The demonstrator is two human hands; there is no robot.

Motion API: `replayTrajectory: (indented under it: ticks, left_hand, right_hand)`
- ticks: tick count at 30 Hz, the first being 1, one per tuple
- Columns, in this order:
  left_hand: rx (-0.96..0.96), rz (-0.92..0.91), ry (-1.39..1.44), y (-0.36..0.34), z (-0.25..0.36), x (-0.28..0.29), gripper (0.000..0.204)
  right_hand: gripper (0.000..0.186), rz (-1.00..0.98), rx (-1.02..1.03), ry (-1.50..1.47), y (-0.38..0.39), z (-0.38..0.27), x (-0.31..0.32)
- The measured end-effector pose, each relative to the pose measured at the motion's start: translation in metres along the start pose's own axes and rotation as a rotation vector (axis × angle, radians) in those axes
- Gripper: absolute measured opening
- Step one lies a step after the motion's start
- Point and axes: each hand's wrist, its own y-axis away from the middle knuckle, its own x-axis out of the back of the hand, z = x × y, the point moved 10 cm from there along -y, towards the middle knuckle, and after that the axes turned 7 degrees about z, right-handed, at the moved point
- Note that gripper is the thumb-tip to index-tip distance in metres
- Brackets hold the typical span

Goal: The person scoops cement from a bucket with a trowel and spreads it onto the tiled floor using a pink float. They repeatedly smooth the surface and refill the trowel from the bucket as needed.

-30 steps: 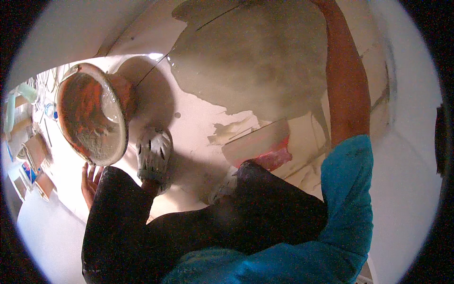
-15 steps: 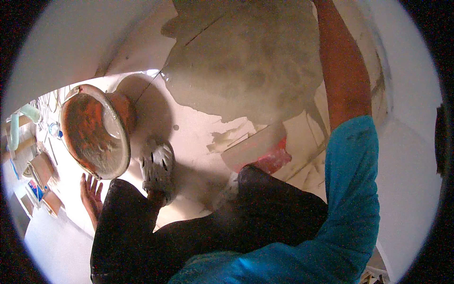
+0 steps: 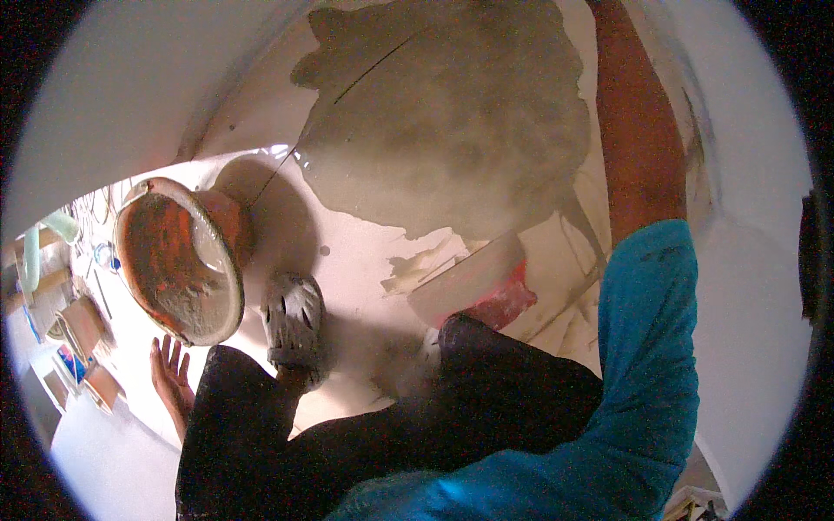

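Observation:
My left hand [image 3: 173, 379] is at the lower left beside my knee, palm up with its fingers apart and nothing in it. Just beyond its fingertips stands an orange bucket [image 3: 162, 252], its rim and inside smeared with grey residue and some grey material at its bottom. My right arm [image 3: 638, 130] reaches far forward along the right side. The right hand lies past the top edge of the picture, so what it does is hidden. A wide wet-looking grey patch [image 3: 460, 130] spreads over the pale floor ahead of me, left of that arm.
A flat tan piece with a red part [image 3: 506, 297] lies in front of my knee. My grey slotted shoe [image 3: 294, 321] rests near the bucket. White walls [image 3: 747, 260] close in on the right and upper left. Boxes [image 3: 82, 326] and loose cables clutter the far left.
The whole scene has shifted slightly lower in the picture. My left hand stays open beside the bucket, and my right arm remains stretched forward.

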Motion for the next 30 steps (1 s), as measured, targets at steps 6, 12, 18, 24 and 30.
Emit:
replayTrajectory:
  ticks: [6, 12, 18, 24, 30]
  left_hand:
    - [-0.284, 0.095, -0.126, 0.000, 0.058, -0.026, 0.058]
    - [-0.844, 0.032, -0.313, 0.082, 0.188, -0.086, 0.042]
    - [-1.433, -0.604, -0.650, 0.224, 0.249, -0.283, 0.055]
    - [-1.897, -0.640, -0.577, 0.299, 0.231, -0.372, 0.057]
    - [-2.064, -0.644, -0.483, 0.314, 0.199, -0.372, 0.039]
  right_hand:
    - [0.020, 0.025, -0.104, 0.067, 0.012, 0.019, 0.034]
    - [0.026, 0.023, -0.226, -0.172, 0.014, -0.061, 0.113]
    - [0.027, 0.006, 0.079, -0.411, 0.104, -0.234, 0.139]
    - [0.017, 0.095, 0.522, -0.359, 0.165, -0.385, 0.198]
    - [0.021, 0.247, 0.460, -0.348, 0.193, -0.391, 0.214]
